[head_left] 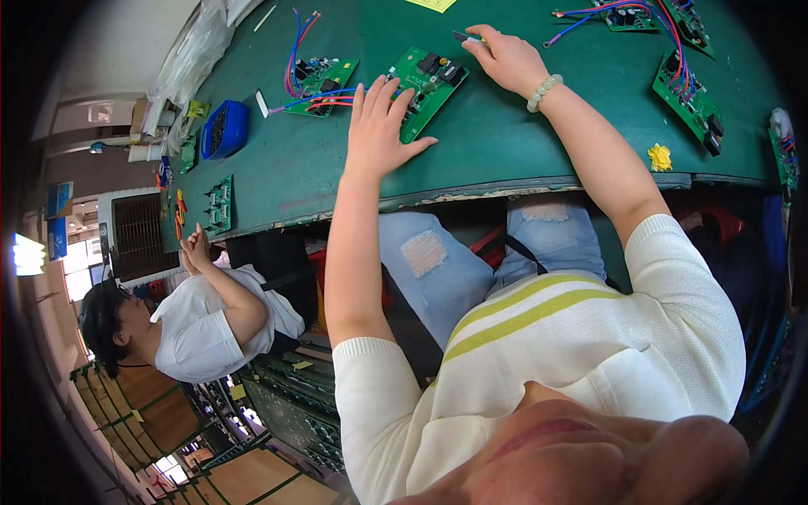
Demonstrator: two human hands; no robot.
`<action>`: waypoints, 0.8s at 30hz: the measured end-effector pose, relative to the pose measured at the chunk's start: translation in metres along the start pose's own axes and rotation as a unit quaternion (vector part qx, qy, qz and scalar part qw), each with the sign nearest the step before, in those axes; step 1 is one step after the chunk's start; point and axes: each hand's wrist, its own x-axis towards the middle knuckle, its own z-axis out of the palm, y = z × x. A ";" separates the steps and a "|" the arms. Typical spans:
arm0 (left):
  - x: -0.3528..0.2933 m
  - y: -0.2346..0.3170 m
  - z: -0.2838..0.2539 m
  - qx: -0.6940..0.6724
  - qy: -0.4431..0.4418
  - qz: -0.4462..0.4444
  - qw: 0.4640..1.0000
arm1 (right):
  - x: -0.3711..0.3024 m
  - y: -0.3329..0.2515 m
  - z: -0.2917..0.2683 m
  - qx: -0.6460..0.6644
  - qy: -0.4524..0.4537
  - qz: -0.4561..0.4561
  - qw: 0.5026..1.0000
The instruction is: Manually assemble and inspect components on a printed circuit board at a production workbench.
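My left hand [379, 126] lies with spread fingers over the left edge of a green circuit board [433, 105], and its fingertips touch the board and nearby wires. Black blocky parts stand on the board's far end. Past its right side, my right hand [509, 63] is closed around a slim tool with a dark flat tip [460, 36], perhaps a knife; most of it is hidden in the fingers. Another circuit board [341, 74] with blue and red wires [316, 103] lies left of my left hand. A thin white-tipped object [263, 103] rests beside those wires.
More wired circuit boards [694, 114] lie at the right on the green table [505, 151]. A crumpled yellow piece [661, 157] sits near its front edge. At left are a blue bin [225, 129], a bare board [220, 202] and a seated co-worker [210, 324].
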 end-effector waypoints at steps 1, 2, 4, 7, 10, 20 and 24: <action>0.001 -0.003 -0.001 0.001 0.001 0.001 1.000 | 0.000 0.002 0.000 0.002 0.001 -0.002 1.000; 0.002 -0.006 -0.002 -0.018 -0.002 0.030 0.999 | 0.001 0.004 -0.001 0.004 0.002 -0.005 1.000; 0.001 -0.014 -0.005 -0.035 -0.005 0.059 0.998 | 0.001 0.006 -0.001 0.016 0.000 0.006 1.000; -0.002 -0.026 -0.005 0.012 -0.036 0.112 0.993 | 0.004 0.004 -0.004 0.033 -0.006 0.013 0.999; -0.004 -0.020 0.000 0.016 -0.006 0.110 0.994 | 0.002 0.000 -0.005 0.047 -0.003 0.012 0.999; -0.008 -0.009 0.019 -0.670 0.265 -0.339 0.605 | 0.003 0.005 0.011 0.121 0.057 -0.033 0.990; -0.027 -0.019 0.046 -0.625 0.288 -0.388 0.613 | -0.002 -0.005 0.011 0.113 0.001 -0.044 0.993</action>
